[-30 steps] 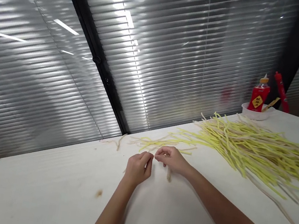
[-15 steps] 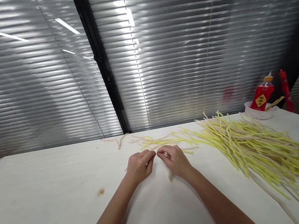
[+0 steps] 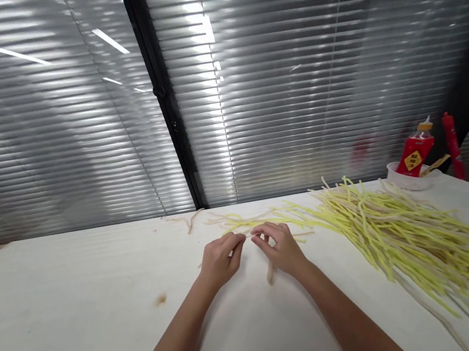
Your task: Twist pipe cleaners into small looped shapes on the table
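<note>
The right hand (image 3: 283, 248) has drawn a little away from the left hand (image 3: 219, 260) — a second ago their fingertips were nearly touching, now a thin pale strand (image 3: 249, 237) shows stretched across the small gap between them. The right hand's fingers have loosened and spread somewhat — the left hand's thumb and forefinger stay pinched on the strand's end.

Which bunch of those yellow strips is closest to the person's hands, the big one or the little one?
The small loose cluster of yellow and pale strips, lying just beyond the left hand and right hand. The big heap of yellow strips lies farther right, near the red bottle.
</note>
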{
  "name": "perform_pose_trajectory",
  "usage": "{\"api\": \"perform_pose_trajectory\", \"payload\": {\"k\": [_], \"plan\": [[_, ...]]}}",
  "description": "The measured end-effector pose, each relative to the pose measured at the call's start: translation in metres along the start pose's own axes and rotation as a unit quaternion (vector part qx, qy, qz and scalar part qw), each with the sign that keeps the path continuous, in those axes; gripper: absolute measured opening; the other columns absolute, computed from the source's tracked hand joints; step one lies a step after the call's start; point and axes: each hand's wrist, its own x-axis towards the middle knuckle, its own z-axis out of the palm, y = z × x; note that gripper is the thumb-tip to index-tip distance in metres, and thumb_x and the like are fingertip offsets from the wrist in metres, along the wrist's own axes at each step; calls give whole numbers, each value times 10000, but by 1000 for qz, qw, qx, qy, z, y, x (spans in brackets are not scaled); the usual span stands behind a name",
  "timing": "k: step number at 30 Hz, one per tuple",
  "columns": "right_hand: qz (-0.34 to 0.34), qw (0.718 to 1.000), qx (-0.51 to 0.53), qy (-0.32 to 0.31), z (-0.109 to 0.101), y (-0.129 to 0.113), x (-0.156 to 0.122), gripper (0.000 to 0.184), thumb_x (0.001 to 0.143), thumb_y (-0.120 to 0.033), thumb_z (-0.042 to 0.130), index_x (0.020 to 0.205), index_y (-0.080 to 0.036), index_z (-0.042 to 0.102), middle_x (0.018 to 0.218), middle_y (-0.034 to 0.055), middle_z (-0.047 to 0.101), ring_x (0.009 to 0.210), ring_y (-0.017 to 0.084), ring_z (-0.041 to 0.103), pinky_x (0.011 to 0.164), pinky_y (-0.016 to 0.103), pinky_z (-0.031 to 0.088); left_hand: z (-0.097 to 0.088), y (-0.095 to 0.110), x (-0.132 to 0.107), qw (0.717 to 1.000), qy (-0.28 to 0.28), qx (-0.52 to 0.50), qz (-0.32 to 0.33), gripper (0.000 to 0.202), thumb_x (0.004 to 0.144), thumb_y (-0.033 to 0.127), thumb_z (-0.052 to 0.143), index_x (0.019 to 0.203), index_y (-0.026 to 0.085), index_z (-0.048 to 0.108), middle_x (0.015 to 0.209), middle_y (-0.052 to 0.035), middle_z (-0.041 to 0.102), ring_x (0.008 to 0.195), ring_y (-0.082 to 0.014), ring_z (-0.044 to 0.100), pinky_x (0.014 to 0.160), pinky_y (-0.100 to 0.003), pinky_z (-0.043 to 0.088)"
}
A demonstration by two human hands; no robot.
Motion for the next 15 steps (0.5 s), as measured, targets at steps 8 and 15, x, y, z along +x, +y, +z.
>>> {"api": "perform_pose_trajectory", "payload": {"k": [8, 15], "plan": [[-49, 995, -63, 65, 0, 6, -1, 170, 891, -237, 469, 913, -213, 637, 873, 24, 683, 807, 146, 598, 790, 310, 308, -2, -4, -1, 999, 31, 29, -2, 198, 815, 152, 483, 943, 214, 621, 660, -22, 578, 568, -116, 508, 547, -208, 354], [-178, 948, -254, 75, -3, 15, -1, 208, 863, -126, 486, 918, -242, 651, 797, -5, 683, 756, 137, 558, 851, 369, 244, -3, -3, 1, 996, 35, 86, 12, 233, 835, 146, 449, 969, 220, 624, 684, -28, 599, 563, -117, 525, 535, -212, 356]]}}
